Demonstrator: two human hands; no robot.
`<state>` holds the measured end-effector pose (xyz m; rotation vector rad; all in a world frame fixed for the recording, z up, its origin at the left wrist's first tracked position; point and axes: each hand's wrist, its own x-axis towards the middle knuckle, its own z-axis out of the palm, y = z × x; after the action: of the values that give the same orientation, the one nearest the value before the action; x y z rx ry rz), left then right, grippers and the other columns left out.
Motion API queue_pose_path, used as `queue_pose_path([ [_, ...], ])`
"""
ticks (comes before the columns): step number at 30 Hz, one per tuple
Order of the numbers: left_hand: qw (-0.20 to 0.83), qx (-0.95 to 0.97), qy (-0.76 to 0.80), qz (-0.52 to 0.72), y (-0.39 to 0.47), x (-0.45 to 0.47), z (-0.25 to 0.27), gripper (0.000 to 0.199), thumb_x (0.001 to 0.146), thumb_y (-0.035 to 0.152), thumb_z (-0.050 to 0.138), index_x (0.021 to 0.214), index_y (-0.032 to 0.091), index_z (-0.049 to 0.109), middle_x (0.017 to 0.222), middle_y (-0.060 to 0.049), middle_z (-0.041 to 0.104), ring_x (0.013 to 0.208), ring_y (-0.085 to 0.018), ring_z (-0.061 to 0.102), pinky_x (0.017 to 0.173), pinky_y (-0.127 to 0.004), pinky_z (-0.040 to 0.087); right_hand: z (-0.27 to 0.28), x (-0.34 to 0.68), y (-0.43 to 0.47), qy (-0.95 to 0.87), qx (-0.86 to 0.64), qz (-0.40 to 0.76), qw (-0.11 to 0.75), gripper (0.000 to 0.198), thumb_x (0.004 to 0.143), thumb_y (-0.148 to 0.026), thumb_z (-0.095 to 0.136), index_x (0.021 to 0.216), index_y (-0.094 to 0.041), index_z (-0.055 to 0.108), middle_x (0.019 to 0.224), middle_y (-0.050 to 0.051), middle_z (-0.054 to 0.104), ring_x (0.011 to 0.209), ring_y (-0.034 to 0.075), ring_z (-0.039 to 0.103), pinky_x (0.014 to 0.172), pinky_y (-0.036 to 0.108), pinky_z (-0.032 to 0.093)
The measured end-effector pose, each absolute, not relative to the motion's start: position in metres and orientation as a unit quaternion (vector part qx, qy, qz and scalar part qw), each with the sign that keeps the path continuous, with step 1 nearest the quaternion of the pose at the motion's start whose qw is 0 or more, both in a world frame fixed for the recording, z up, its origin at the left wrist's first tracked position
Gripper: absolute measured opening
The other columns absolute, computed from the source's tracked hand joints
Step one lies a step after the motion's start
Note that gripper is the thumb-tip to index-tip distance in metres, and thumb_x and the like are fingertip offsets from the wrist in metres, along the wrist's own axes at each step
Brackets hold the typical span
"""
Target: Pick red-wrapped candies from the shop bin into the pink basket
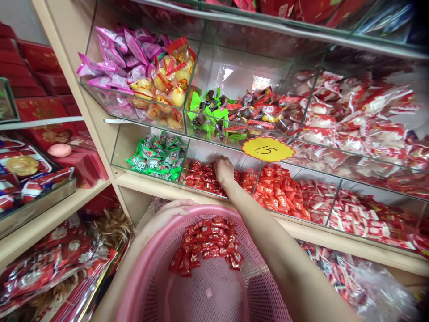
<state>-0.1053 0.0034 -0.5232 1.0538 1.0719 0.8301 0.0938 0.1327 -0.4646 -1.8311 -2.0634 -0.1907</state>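
Observation:
My left hand [172,209] is closed over the left side of the rim of a pink plastic basket [134,286]. A heap of dark red wrapped candies [214,239] lies inside it toward the far side. My right hand [224,170] reaches over the basket into a glass compartment of similar red candies [201,172] on the lower shelf. Its fingers curl down into the pile; the fingertips and whatever they hold are hidden. Green wrapped candies [159,154] fill the compartment to the left, and brighter red-orange packets [279,188] lie to the right.
A glass-fronted upper shelf holds purple packets [134,49], yellow candies [167,85] and red-and-white packets [362,107]. A yellow price tag [268,149] marked 15 hangs above my right forearm. The wooden shelf upright [83,107] stands at left. Plastic-wrapped goods [365,286] sit below.

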Motion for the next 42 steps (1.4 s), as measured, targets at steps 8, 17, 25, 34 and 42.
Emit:
queue_pose_path([
  [8, 0.679, 0.445, 0.452, 0.369, 0.004, -0.105, -0.524, 0.046, 0.063, 0.020, 0.065, 0.108, 0.015, 0.059, 0.112, -0.006, 0.066, 0.105, -0.022, 0.059, 0.094, -0.030, 0.042, -0.465, 0.096, 0.134, -0.686, -0.659, -0.039, 0.306, 0.032, 0.091, -0.018, 0.031, 0.106, -0.016, 0.058, 0.106, 0.010, 0.060, 0.095, 0.019, 0.055, 0.077, 0.027, 0.040],
  [17, 0.681, 0.441, 0.454, 0.367, 0.007, -0.105, -0.523, 0.047, 0.063, 0.021, 0.066, 0.109, 0.015, 0.058, 0.116, -0.006, 0.064, 0.107, -0.022, 0.058, 0.094, -0.030, 0.041, -0.440, 0.093, 0.094, -0.703, -0.535, 0.029, 0.469, 0.028, 0.090, -0.024, 0.037, 0.096, -0.016, 0.063, 0.097, 0.007, 0.066, 0.090, 0.016, 0.058, 0.081, 0.023, 0.041],
  [25, 0.636, 0.480, 0.484, 0.361, 0.004, -0.104, -0.522, 0.045, 0.063, 0.023, 0.063, 0.108, 0.015, 0.060, 0.117, -0.006, 0.062, 0.109, -0.024, 0.055, 0.096, -0.031, 0.039, -0.444, 0.110, -0.022, -0.765, -0.392, 0.143, 0.491, 0.015, 0.089, -0.023, 0.049, 0.087, -0.020, 0.063, 0.084, 0.002, 0.063, 0.080, 0.014, 0.056, 0.072, 0.027, 0.044],
  [34, 0.654, 0.477, 0.455, 0.372, 0.007, -0.107, -0.531, 0.045, 0.064, 0.022, 0.065, 0.108, 0.016, 0.061, 0.118, -0.006, 0.063, 0.110, -0.023, 0.056, 0.096, -0.031, 0.041, -0.496, 0.127, -0.032, -0.833, -0.392, 0.095, 0.378, 0.015, 0.092, -0.022, 0.045, 0.092, -0.020, 0.060, 0.088, 0.005, 0.062, 0.083, 0.017, 0.053, 0.076, 0.032, 0.044],
  [42, 0.627, 0.485, 0.479, 0.377, 0.007, -0.108, -0.530, 0.048, 0.063, 0.024, 0.065, 0.110, 0.013, 0.062, 0.118, -0.008, 0.063, 0.111, -0.024, 0.055, 0.098, -0.032, 0.038, -0.512, 0.126, -0.028, -0.876, -0.368, 0.014, 0.313, 0.018, 0.093, -0.022, 0.042, 0.098, -0.018, 0.059, 0.090, 0.005, 0.063, 0.084, 0.017, 0.053, 0.076, 0.031, 0.042],
])
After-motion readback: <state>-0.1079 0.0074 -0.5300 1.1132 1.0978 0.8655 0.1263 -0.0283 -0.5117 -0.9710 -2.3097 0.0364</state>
